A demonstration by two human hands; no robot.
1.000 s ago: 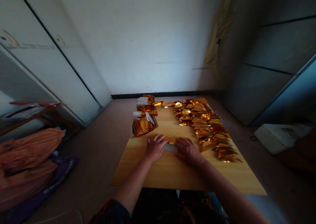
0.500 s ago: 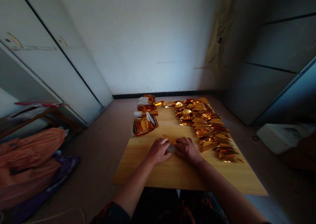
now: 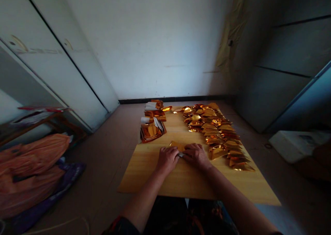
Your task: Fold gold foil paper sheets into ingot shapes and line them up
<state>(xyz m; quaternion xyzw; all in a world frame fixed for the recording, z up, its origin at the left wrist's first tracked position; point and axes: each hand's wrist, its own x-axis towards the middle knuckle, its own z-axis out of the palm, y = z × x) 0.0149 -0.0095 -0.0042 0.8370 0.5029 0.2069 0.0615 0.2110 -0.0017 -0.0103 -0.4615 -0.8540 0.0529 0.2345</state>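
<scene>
My left hand point(image 3: 167, 158) and my right hand point(image 3: 196, 155) lie close together on a wooden board point(image 3: 191, 179), fingers curled and pressed down on a gold foil sheet point(image 3: 178, 146). A gold corner of the sheet sticks out beyond my fingers, and a sliver of its silver-white side shows between the hands. Most of the sheet is hidden under them.
Several folded gold foil pieces point(image 3: 218, 135) lie in a row along the board's right side. Stacks of gold foil sheets point(image 3: 152, 129) sit at its far left. Orange and purple bags point(image 3: 31, 166) lie on the floor at left; a white box point(image 3: 294, 143) at right.
My hands have drawn closer together over the sheet, covering most of its silver-white side. The gold corner now shows beyond my fingers.
</scene>
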